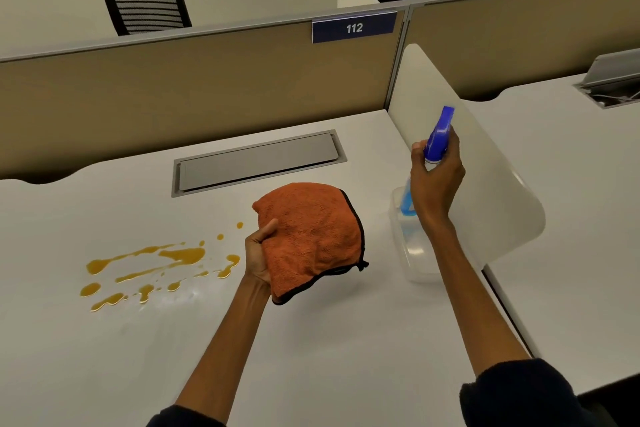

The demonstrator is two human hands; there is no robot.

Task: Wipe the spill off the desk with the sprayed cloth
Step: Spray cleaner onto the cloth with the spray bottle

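Note:
An orange-yellow spill point(156, 265) lies in streaks and drops on the white desk point(104, 340), left of centre. My left hand point(258, 256) is shut on a folded orange cloth point(311, 236) with a black hem, held just above the desk to the right of the spill. My right hand point(434, 180) grips the blue head of a clear spray bottle point(414, 243), which holds a little blue liquid. The bottle's base is at the desk near the right edge; whether it touches the surface is unclear. Its nozzle points up and away from the cloth.
A grey cable hatch point(258, 161) is set into the desk behind the cloth. A tan partition point(173, 80) with a "112" label point(354, 28) closes the back. A white curved divider point(478, 163) stands right of the bottle. Black chairs stand beyond.

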